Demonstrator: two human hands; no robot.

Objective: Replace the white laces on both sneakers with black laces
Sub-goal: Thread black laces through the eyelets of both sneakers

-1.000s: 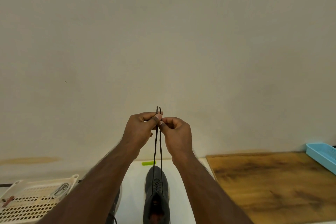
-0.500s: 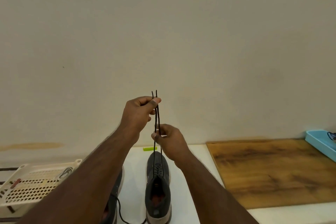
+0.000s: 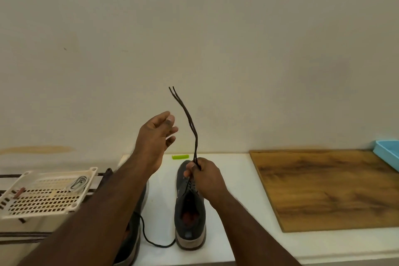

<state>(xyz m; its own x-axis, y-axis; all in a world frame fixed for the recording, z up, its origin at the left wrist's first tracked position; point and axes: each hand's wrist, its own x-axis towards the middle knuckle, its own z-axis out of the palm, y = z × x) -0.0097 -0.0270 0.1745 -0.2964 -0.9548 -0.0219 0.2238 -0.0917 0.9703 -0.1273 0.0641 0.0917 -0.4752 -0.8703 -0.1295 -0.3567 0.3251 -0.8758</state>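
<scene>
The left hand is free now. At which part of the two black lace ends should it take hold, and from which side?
Probably the upper part of the black lace ends, just below the tips. They stand up from the right hand, which pinches them low above the gray sneaker, and they lean left. The open left hand is beside them, so a thumb-and-forefinger grip from the left suits.

Black laces (image 3: 187,114) above right fingers (image 3: 190,170). Dark grey sneaker (image 3: 190,216), tan-grey sole, reddish lining, below them. Lime-green clip (image 3: 180,156) beyond. Cream perforated tray (image 3: 46,196); brown wood-grain board (image 3: 328,188); light blue bin (image 3: 387,153); white counter (image 3: 233,179).
</scene>
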